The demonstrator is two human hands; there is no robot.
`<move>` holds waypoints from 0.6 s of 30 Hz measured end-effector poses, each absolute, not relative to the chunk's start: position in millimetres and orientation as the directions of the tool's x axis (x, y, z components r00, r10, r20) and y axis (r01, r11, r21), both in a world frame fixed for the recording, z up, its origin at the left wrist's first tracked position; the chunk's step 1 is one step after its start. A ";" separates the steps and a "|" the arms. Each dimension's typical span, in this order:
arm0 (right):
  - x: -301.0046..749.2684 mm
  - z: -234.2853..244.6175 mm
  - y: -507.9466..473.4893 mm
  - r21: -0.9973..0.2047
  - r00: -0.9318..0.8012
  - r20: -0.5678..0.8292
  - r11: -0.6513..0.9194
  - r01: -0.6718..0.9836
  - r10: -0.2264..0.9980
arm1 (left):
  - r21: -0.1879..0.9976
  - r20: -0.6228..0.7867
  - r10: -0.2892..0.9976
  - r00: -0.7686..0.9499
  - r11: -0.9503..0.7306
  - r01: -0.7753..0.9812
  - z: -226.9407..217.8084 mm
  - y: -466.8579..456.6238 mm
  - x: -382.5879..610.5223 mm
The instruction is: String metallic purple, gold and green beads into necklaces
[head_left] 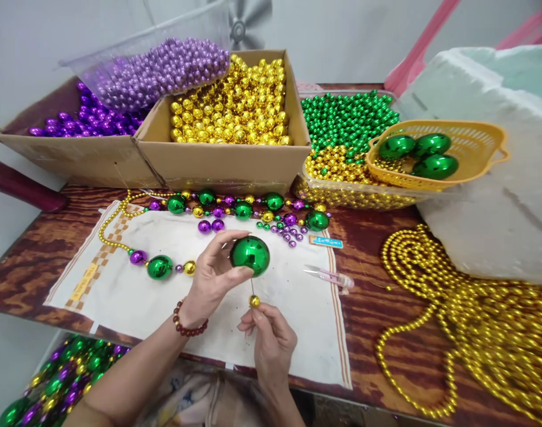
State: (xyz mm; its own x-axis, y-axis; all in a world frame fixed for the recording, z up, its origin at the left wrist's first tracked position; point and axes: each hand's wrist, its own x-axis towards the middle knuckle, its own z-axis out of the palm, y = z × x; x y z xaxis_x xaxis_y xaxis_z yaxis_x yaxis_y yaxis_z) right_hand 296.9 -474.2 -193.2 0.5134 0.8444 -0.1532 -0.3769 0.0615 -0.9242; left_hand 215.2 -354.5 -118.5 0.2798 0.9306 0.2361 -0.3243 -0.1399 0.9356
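Over cloth [150, 308], straight thin shaft [252, 286], gold bead [254, 301] to green ball [250, 256]

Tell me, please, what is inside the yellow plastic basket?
Three large, glossy green beads lie in the yellow plastic basket. What is beneath them cannot be seen, because they cover it.

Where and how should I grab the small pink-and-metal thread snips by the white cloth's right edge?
Probably by the pink end, with the right hand coming from the right: the snips lie with their pointed metal blades toward the left, so that approach should stay clear of the tips.
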 end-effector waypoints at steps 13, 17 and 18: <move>315.1 -208.8 -491.8 -0.952 0.467 -0.218 -0.082 -0.295 0.857 | 0.972 0.233 0.968 0.094 -0.234 -0.005 -122.9 -317.5 205.1; 325.9 -211.9 -499.4 -0.948 0.548 -0.235 -0.065 -0.312 0.803 | 0.638 0.303 0.840 0.449 -0.529 0.560 -133.0 -285.9 208.0; 327.6 -212.3 -499.9 -0.942 0.564 -0.243 -0.054 -0.330 0.790 | 0.471 0.259 0.788 0.559 -0.608 0.639 -137.8 -282.7 210.4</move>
